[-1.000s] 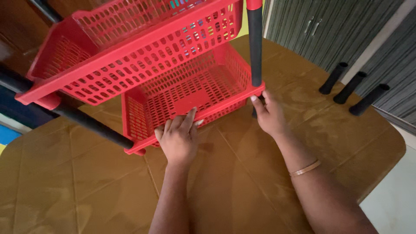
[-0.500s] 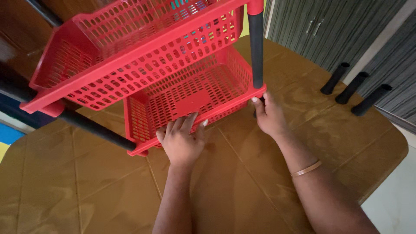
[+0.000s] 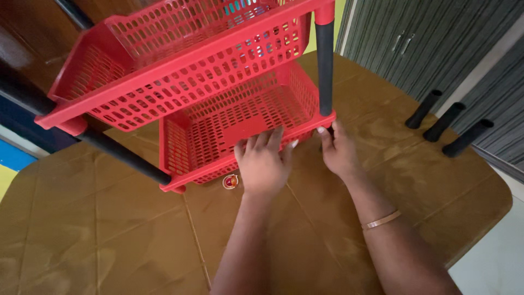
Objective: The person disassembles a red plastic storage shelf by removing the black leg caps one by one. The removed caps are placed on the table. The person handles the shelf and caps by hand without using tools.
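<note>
My left hand [image 3: 263, 164] lies flat on the front rim of the lower basket [image 3: 240, 128], fingers spread and open, pressing on the rim and not closed around anything. My right hand [image 3: 339, 152] is at the right front corner of the same basket, at the foot of the black pole [image 3: 325, 65]; its fingers curl against the corner, but I cannot tell if they really close on the pole. The lower basket stands on the brown bench [image 3: 109, 235], and the upper basket [image 3: 180, 60] sits above it, tilted, joined by the pole on the right and by another black pole [image 3: 125, 155] that runs slanted on the left. A small round red piece [image 3: 230, 181] lies on the bench just beside my left hand, under the rim. Three loose black tubes [image 3: 447, 123] lie well apart at the right edge of the bench. On my right wrist is a thin bangle [image 3: 381, 220].
</note>
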